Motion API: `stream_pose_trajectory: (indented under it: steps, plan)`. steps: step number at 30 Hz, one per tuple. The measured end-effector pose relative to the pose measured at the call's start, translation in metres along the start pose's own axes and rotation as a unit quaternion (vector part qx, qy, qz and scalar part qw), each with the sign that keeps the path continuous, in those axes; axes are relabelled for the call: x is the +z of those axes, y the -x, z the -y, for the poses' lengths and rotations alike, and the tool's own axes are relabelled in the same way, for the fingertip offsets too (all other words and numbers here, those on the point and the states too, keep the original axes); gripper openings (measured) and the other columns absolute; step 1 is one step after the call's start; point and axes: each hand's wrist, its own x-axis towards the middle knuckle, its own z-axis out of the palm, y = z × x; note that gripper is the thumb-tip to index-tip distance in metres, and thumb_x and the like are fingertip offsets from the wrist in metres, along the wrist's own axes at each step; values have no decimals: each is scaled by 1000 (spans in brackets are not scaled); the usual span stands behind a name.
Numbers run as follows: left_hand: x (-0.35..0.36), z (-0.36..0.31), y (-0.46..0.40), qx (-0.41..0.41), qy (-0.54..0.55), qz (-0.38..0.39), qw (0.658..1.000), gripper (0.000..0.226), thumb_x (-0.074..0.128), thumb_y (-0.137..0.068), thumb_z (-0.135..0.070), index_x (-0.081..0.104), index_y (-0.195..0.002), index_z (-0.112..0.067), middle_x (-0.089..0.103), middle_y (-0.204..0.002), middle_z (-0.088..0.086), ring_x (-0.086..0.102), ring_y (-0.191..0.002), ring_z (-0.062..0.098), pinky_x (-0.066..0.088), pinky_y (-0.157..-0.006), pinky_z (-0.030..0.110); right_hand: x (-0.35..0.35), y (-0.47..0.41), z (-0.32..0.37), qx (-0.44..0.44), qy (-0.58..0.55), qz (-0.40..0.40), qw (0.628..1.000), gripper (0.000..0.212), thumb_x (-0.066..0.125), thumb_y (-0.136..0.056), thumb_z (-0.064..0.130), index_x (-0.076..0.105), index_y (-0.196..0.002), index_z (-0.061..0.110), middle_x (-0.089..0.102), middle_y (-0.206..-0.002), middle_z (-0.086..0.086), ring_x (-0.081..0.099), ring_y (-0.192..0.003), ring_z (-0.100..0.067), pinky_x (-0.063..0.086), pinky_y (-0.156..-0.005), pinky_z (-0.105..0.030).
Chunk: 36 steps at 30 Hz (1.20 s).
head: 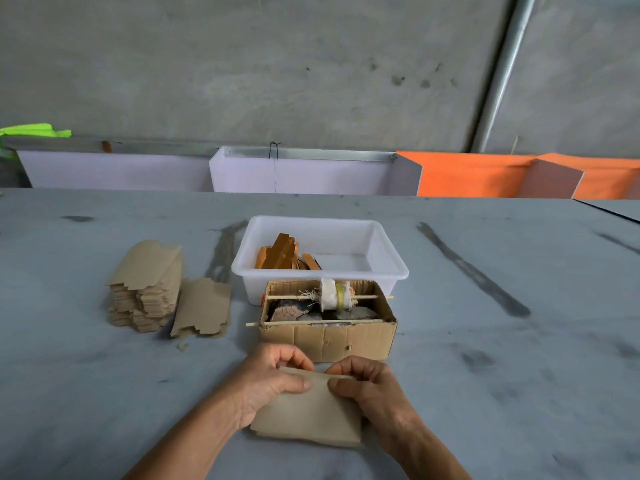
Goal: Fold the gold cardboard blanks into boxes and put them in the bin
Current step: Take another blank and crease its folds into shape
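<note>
**Both hands pinch a cardboard blank at the near edge of the table**

The left hand [273,379] and the right hand [367,386] each pinch the far edge of a brown cardboard blank [308,417], thumbs on top; the blank lies near the person, its long axis running away from them toward the open cardboard box [329,337] just beyond; behind that stands the white bin [388,268] with gold folded boxes [280,252] inside; a stack of blanks [145,285] sits to the left, a loose blank [202,306] beside it; the grey table [485,341] is scuffed with dark streaks; a concrete wall [277,64] rises behind, with lilac and orange panels along its foot.
</note>
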Motion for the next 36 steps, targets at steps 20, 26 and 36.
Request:
stream_pose_trajectory:
  steps: [20,26,36]
  plan:
    - [1,-9,-1,-23,95,-7,995,31,64,-70,21,64,-56,-7,63,-61,8,56,-56,16,45,-54,21,-10,0,2,61,-166,21,984,19,71,-66,-10,69,-63,9,66,-68,-16,60,-58,-26,50,-58,-29]
    - [-9,-18,7,-17,94,20,995,26,65,-73,16,68,-63,-8,67,-65,7,60,-59,15,49,-54,20,-7,2,10,-11,-68,21,997,23,65,-76,-7,68,-65,13,65,-68,-9,56,-64,-19,44,-58,-26]
    - [-19,-33,14,-20,97,41,994,18,72,-75,-7,64,-61,-15,62,-63,2,56,-57,12,42,-53,22,1,4,18,-109,-70,-5,992,32,60,-79,-8,71,-61,16,64,-64,-2,56,-60,-10,46,-55,-23]
